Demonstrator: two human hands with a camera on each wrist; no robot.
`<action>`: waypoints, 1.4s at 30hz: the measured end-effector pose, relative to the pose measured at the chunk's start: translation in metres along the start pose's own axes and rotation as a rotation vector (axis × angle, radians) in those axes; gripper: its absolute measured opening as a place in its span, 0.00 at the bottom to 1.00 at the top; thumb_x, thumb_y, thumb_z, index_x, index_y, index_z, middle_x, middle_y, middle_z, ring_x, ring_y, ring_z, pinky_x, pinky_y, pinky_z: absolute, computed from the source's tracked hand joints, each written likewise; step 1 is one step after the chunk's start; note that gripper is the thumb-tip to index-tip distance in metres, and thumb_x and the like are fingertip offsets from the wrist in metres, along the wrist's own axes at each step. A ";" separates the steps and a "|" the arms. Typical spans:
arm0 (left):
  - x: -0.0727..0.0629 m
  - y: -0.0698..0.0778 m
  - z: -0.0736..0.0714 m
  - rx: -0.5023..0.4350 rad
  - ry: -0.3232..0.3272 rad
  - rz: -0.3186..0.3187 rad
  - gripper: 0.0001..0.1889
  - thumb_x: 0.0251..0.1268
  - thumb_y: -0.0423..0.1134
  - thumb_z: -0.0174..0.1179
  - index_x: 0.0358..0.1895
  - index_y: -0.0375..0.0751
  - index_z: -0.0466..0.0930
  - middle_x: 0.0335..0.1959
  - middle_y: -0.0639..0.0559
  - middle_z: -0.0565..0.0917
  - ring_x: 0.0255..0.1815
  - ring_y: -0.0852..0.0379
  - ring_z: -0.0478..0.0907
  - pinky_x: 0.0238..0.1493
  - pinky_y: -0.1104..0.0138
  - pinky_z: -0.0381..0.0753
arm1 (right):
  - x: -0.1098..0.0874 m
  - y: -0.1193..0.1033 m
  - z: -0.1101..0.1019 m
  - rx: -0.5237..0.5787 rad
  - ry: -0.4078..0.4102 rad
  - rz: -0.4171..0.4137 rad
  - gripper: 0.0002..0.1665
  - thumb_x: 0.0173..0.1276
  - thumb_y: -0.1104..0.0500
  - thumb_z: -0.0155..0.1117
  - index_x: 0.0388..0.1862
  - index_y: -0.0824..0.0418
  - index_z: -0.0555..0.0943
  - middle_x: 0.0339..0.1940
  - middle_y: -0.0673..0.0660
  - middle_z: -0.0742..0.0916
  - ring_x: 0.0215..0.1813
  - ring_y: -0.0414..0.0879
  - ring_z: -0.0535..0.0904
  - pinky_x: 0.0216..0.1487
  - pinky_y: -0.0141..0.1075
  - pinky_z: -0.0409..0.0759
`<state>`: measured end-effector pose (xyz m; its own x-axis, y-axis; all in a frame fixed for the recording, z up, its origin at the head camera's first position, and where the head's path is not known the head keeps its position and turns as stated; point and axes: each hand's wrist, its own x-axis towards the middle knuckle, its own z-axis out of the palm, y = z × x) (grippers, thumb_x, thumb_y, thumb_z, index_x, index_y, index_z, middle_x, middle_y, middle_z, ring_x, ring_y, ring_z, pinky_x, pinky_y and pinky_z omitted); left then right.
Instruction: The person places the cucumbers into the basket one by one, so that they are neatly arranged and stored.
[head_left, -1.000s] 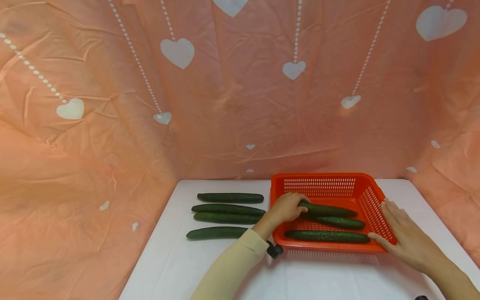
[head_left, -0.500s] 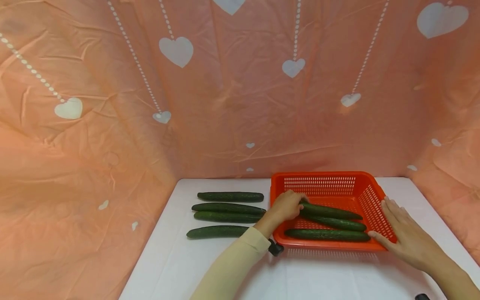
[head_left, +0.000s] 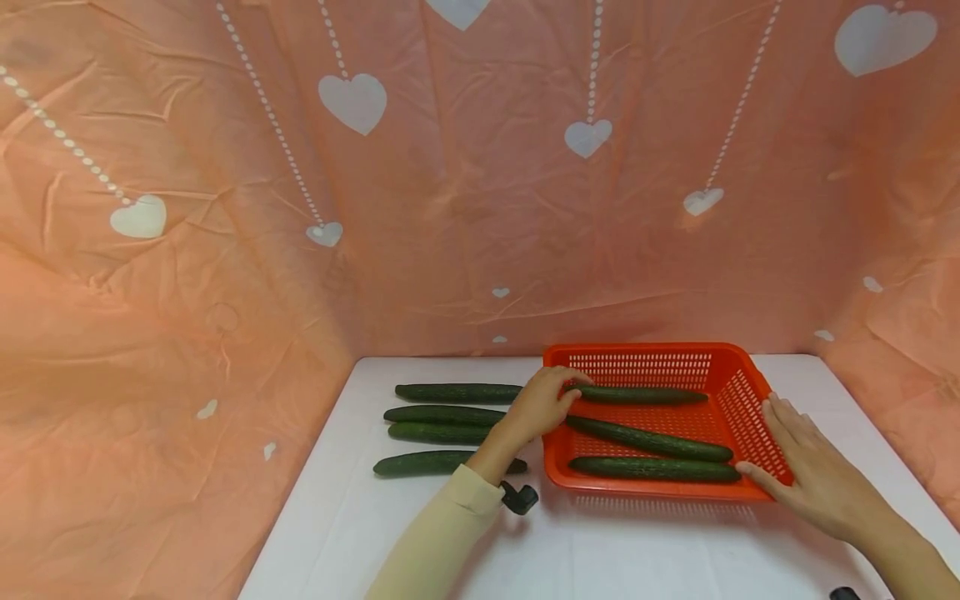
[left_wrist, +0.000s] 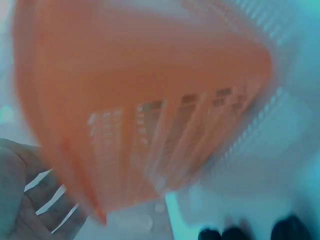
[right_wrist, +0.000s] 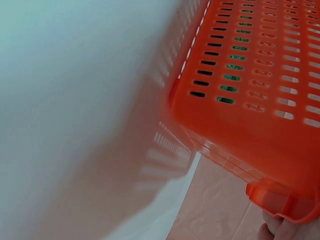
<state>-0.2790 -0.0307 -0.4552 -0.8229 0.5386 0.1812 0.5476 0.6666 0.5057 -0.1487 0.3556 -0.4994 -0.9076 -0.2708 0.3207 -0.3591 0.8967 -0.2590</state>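
In the head view, my left hand [head_left: 542, 402] reaches over the left rim of the red plastic basket [head_left: 652, 497]. Its thumb and fingers pinch the left end of a cucumber [head_left: 645, 395] lying along the basket's back part. Two more are inside: a slanted cucumber [head_left: 648, 439] in the middle and a front cucumber [head_left: 654, 469]. In the blurred left wrist view, the basket wall [left_wrist: 145, 65] hides what the left hand [left_wrist: 32, 195] holds. Flat against the basket's right side rests my right hand [head_left: 813, 475], fingers straight, thumb at the front corner.
Several cucumbers lie side by side on the white table [head_left: 337, 533] left of the basket, among them a back cucumber [head_left: 457, 393] and a front cucumber [head_left: 427, 463]. A peach cloth with hearts [head_left: 465, 208] hangs behind and at both sides.
My left hand has moved left and toward the back with its cucumber, which has come off the slanted one and now lies straighter at the back. The right hand has stayed put.
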 end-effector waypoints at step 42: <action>-0.141 -0.121 -0.066 -0.142 0.086 -0.149 0.15 0.78 0.36 0.66 0.62 0.39 0.87 0.63 0.43 0.86 0.71 0.36 0.78 0.72 0.40 0.74 | -0.001 -0.002 0.001 0.002 -0.009 0.019 0.61 0.76 0.41 0.69 0.87 0.73 0.47 0.89 0.73 0.51 0.90 0.63 0.36 0.77 0.23 0.18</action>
<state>-0.2392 -0.2209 -0.4865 -0.9063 0.3898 0.1635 0.3972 0.6532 0.6446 -0.1474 0.3533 -0.4995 -0.9163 -0.2568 0.3074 -0.3421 0.9009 -0.2670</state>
